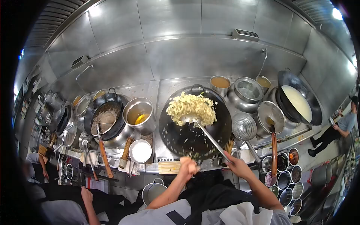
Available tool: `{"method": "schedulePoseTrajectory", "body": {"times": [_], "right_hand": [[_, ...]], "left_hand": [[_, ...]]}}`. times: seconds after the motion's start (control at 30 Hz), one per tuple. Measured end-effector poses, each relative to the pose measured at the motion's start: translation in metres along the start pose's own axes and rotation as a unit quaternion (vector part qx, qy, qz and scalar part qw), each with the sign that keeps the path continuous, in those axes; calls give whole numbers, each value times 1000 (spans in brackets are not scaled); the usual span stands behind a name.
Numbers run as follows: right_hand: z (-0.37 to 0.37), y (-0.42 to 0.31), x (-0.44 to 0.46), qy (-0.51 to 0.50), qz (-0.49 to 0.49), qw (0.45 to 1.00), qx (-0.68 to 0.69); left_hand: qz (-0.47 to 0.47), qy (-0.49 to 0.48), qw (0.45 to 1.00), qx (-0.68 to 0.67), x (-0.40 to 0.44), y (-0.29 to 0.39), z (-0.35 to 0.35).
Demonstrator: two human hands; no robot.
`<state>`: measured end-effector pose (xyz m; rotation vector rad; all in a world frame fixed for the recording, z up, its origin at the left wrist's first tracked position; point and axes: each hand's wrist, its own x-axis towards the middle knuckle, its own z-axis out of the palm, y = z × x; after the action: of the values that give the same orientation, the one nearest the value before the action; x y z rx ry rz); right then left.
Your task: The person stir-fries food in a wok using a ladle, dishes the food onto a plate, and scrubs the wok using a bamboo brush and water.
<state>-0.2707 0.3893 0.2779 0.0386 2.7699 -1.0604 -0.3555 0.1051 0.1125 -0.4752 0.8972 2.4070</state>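
A large black wok [176, 139] sits on the burner in front of me, with a mound of egg fried rice [191, 105] toward its far side. Loose grains cling to the dark metal nearer to me. My left hand [188, 167] is closed at the wok's near rim, around its near handle, which the fingers mostly hide. My right hand [239, 166] grips the long handle of a metal ladle [212, 138]. The ladle's bowl rests against the near side of the rice. A folded yellowish cloth [171, 167] lies left of my left hand.
To the left stand a steel pot of yellow liquid [138, 114] and a white bowl [140, 151]. A perforated skimmer [244, 126], a strainer [270, 112] and a wok of pale liquid [298, 101] are right. Seasoning tubs [287, 180] stand lower right. Co-workers are at both sides.
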Motion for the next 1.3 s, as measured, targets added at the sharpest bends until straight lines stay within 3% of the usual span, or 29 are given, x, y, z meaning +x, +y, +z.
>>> {"method": "schedulePoseTrajectory", "body": {"times": [0.07,0.1,0.13,0.2,0.3,0.37,0.47,0.5,0.57,0.63,0.67,0.7,0.73,0.77,0.83,0.87,0.97,1.03,1.1,1.2,1.27,1.3], "right_hand": [[-13,-16,-36,-32,26,998,56],[-24,-23,-55,-46,34,995,79],[-34,-29,-73,-60,44,992,102],[-61,-31,-96,-122,58,990,31],[-53,-2,-65,-87,-5,994,-64],[-22,11,-7,-42,9,991,-125],[18,11,45,69,1,987,-143],[21,-3,48,86,3,981,-173],[14,-15,31,69,-21,984,-163],[19,0,11,72,-136,988,16],[19,-7,2,66,-138,988,17],[13,-19,-13,-16,-26,986,162],[4,-29,-25,-96,89,946,296],[-6,-40,-35,-101,87,948,289],[-25,-56,-45,-115,190,866,447],[-35,-49,-45,-118,192,850,476],[-61,-22,-39,-49,265,810,520],[-86,-7,-24,-21,267,825,498],[-111,5,-8,-79,249,822,506],[-115,4,6,-137,276,802,512],[-122,-5,7,-315,333,535,710],[-117,-4,7,-319,336,532,709]], "left_hand": [[19,31,999,-14,9,48,49],[-19,-17,999,-26,29,61,43],[-22,-5,1000,-19,21,65,42],[-50,-55,997,16,20,72,34],[-58,-41,996,-45,46,76,51],[-33,-20,999,-21,68,65,58],[-41,-108,993,-40,43,12,7],[-24,-50,998,-23,37,-5,-9],[-32,-54,998,14,15,8,-12],[-21,-12,1000,2,19,36,17],[1,-32,999,-12,39,47,23],[-9,-36,999,-20,49,61,35],[-10,-19,1000,-20,55,68,43],[-12,-4,1000,-19,59,70,49],[-4,-21,1000,5,54,70,42],[-3,-38,999,39,52,71,39],[70,21,985,154,35,76,42],[83,55,972,215,21,81,44],[257,107,886,372,12,77,47],[297,140,851,410,-17,71,68],[310,150,845,409,-14,66,79],[255,134,889,357,-10,63,76]]}}
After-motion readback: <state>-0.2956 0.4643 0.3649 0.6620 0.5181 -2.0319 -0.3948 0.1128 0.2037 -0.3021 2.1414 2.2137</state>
